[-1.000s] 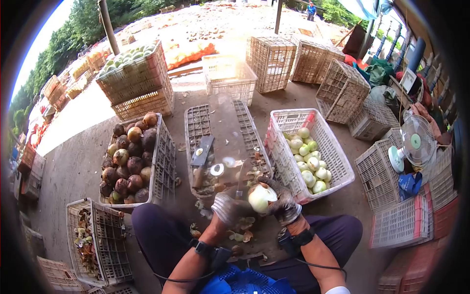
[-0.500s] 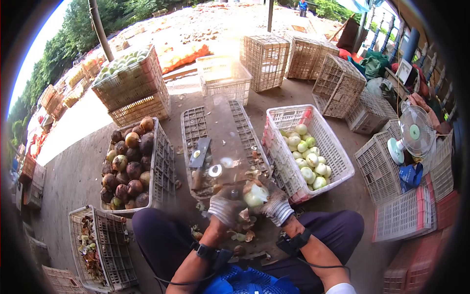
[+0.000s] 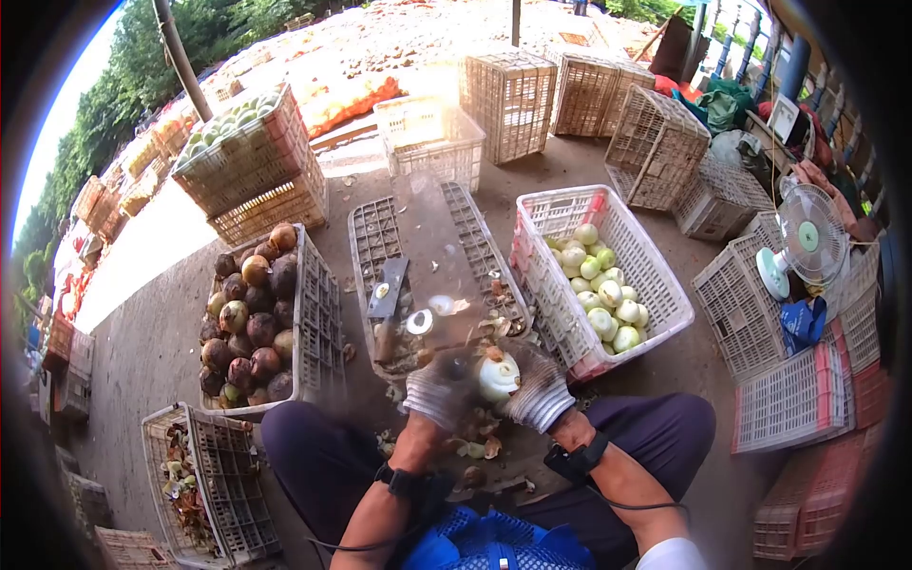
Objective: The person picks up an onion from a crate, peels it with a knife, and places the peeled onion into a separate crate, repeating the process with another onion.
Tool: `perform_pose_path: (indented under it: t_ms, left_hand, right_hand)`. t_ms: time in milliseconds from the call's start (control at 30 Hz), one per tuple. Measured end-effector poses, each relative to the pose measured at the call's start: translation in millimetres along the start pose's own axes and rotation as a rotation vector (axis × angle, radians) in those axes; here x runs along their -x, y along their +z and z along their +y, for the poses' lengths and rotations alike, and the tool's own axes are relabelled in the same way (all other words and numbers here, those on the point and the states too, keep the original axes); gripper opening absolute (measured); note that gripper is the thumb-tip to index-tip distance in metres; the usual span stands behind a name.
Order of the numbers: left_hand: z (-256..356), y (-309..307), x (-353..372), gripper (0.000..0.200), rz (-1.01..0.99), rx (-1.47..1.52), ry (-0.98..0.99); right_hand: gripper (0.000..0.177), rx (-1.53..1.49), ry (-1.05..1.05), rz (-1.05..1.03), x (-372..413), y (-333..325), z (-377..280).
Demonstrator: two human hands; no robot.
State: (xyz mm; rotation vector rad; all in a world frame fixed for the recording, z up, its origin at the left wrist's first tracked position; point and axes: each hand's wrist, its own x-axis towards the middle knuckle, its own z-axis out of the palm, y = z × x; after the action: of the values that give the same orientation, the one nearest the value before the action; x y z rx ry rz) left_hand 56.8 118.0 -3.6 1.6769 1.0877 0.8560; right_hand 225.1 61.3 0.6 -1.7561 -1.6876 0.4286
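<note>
A mostly peeled white onion [image 3: 498, 378], with a bit of brown skin at its top, is gripped in my right hand [image 3: 540, 382], which wears a dirty striped glove. My left hand [image 3: 443, 385], gloved alike, is close against the onion's left side; its fingers are smeared by motion. Ahead of my hands a worn board [image 3: 437, 247] lies across an upturned crate [image 3: 375, 228]. A broad-bladed knife [image 3: 388, 296] rests on the left of that crate, handle toward me. Cut onion pieces [image 3: 419, 322] lie on the board, and loose skins [image 3: 470, 448] are scattered below my hands.
Left stands a crate [image 3: 328, 313] of unpeeled dark onions [image 3: 261, 331]; right, a crate [image 3: 655, 242] of peeled onions [image 3: 608, 296]. A scrap crate [image 3: 233, 484] is at lower left. Stacked crates [image 3: 508, 104] stand behind, and a fan [image 3: 807, 237] sits on crates at right.
The onion has turned in my hands and shows more bare white surface. My right hand now wraps its right side. The view has shifted slightly.
</note>
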Motion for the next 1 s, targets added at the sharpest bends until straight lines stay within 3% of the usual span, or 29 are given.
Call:
perform_pose_path:
  t_ms: [133,200,267,333,433,467,567,633,667,733,800,867,900,967,1000]
  left_hand:
    - [-1.5,-0.9,2.4,0.024,0.024,-0.055,0.039]
    - [1.2,-10.7,3.7,0.025,-0.008,-0.004,0.199]
    - [11.3,-16.3,5.9,0.025,-0.045,0.068,0.185]
    - [22.0,-18.2,7.1,0.025,-0.082,0.161,-0.004]
    - [23.9,-6.7,2.9,0.027,-0.008,0.028,-0.001]
    - [23.8,-4.4,1.8,0.027,-0.022,0.060,-0.035]
    - [30.4,-2.4,-0.9,0.026,-0.070,0.155,-0.185]
    - [47.5,-6.9,-0.5,0.025,-0.100,0.218,-0.350]
    - [46.4,-6.9,0.5,0.024,-0.071,0.207,-0.322]
    - [39.9,-6.0,1.7,0.022,-0.013,0.186,-0.265]
    - [4.5,-3.2,0.7,0.024,0.032,0.044,0.002]
    - [1.0,-5.0,0.3,0.026,0.060,0.069,-0.010]
    - [15.0,-8.3,-0.4,0.027,0.059,0.163,-0.156]
    - [5.2,-8.5,-5.4,0.029,0.068,0.132,-0.281]
    - [-27.9,-3.1,-14.0,0.029,0.077,0.007,-0.263]
  right_hand:
    - [0.076,0.000,0.033,-0.048,-1.1,0.7,-2.8]
    - [0.076,-0.021,0.064,-0.059,-2.0,1.6,-1.8]
    - [0.076,-0.034,0.106,-0.072,-4.1,5.2,3.2]
    - [0.074,-0.031,0.096,-0.040,-3.2,1.9,0.7]
    - [0.073,-0.002,0.092,-0.059,-3.4,-2.5,-4.8]
    - [0.073,0.012,0.093,-0.076,-3.1,-2.9,-5.5]
    - [0.052,0.030,-0.115,0.138,2.1,2.3,0.6]
    - [0.052,-0.043,-0.112,0.122,3.4,2.7,3.8]
    - [0.052,-0.079,-0.112,0.111,4.1,2.4,4.4]
    - [0.057,-0.118,-0.043,0.027,4.1,-1.7,0.4]
    - [0.071,-0.209,0.038,-0.085,1.3,-5.3,2.4]
    - [0.096,-0.353,0.131,-0.231,-2.5,-8.1,17.6]
    - [0.103,-0.453,0.039,-0.198,-2.9,-7.9,20.6]
    - [0.104,-0.646,0.119,-0.228,-0.3,-13.2,23.4]
    - [0.104,-0.740,0.161,-0.243,-0.5,-17.7,21.9]
